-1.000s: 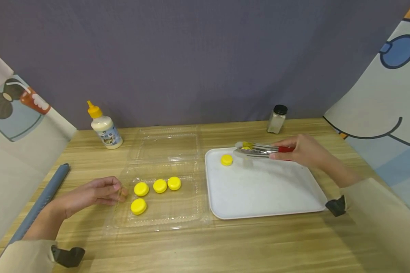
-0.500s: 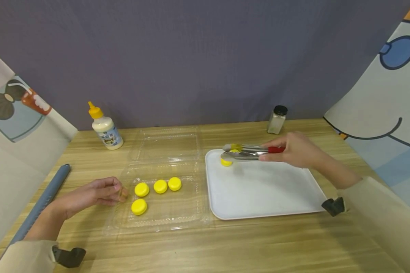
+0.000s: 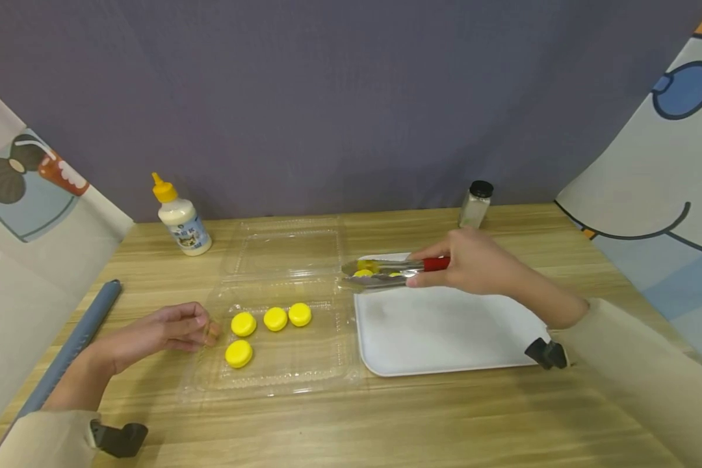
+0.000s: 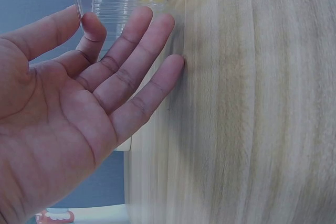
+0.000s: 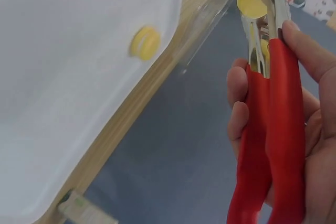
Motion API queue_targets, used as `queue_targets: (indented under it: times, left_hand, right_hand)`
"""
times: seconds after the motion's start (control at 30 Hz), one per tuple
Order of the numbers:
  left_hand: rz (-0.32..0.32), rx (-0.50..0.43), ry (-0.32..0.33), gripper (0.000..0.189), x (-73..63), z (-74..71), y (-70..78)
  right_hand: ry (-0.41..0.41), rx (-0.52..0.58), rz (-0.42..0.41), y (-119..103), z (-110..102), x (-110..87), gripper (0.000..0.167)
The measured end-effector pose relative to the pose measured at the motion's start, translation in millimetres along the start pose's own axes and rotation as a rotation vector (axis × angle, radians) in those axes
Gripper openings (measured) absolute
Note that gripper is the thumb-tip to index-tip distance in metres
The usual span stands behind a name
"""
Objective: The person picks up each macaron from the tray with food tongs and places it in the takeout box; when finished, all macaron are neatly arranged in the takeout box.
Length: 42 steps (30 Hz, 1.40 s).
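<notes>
My left hand (image 3: 172, 328) pinches the left rim of a clear plastic clamshell container (image 3: 304, 356) between thumb and index finger; the other fingers extend loosely. Several yellow macarons (image 3: 239, 353) sit in the container's near half, and its lid (image 3: 286, 250) lies open behind. In my right hand (image 3: 480, 263) are metal tongs with red handles (image 5: 286, 129), which clasp one yellow macaron (image 5: 252, 1) at their tips. They hover over the left rim of a white tray (image 3: 444, 331), beside the container. One macaron (image 5: 145, 42) stays on the tray, partly hidden behind the tongs in the head view.
A squeeze bottle with a yellow cap (image 3: 184, 221) stands at the back left. A black-lidded jar (image 3: 475, 205) is behind the tray. Along the table's left side lies a long grey-blue rod-like thing (image 3: 76, 344). A grey partition (image 3: 351, 110) rises at the back.
My right hand has carried the tongs and the clasped macaron leftward, from above the tray to its left rim near the container. The left hand has stayed at the container's edge.
</notes>
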<state>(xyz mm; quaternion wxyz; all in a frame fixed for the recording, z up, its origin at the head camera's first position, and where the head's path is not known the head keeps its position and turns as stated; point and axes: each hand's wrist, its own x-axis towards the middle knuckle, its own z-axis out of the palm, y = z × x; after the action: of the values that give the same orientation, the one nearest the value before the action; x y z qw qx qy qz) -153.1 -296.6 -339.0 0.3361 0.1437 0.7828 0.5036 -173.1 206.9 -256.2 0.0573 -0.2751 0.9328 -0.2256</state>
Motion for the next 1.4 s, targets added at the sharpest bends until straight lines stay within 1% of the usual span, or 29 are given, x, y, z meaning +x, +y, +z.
queue_targets:
  times: [0.27,0.43,0.57,0.83,1.0,1.2,1.4]
  left_hand:
    - [0.004,0.009,0.005,0.027,0.7,0.6,1.5]
    - [0.003,0.022,0.014,0.03,1.3,1.5,2.8]
    - [-0.001,0.023,0.013,0.031,1.2,1.4,3.5]
    - [-0.002,0.026,0.019,0.03,2.4,0.7,4.9]
    - [-0.001,0.029,0.022,0.029,2.5,0.4,5.0]
    - [-0.005,0.026,0.021,0.029,1.8,0.7,4.0]
    - [-0.008,0.035,0.024,0.032,0.5,1.2,3.3]
  right_hand:
    - [-0.033,-0.027,-0.099,-25,16,18.5,0.043]
    - [-0.064,-0.032,-0.143,-42,28,29.6,0.043]
    - [-0.095,-0.036,-0.16,-56,39,38.2,0.042]
    - [-0.135,-0.086,-0.171,-75,64,53.6,0.04]
    - [-0.166,-0.101,-0.157,-84,75,61.3,0.04]
    - [-0.18,-0.164,-0.133,-94,83,66.7,0.04]
    - [-0.196,-0.239,-0.134,-101,87,69.3,0.043]
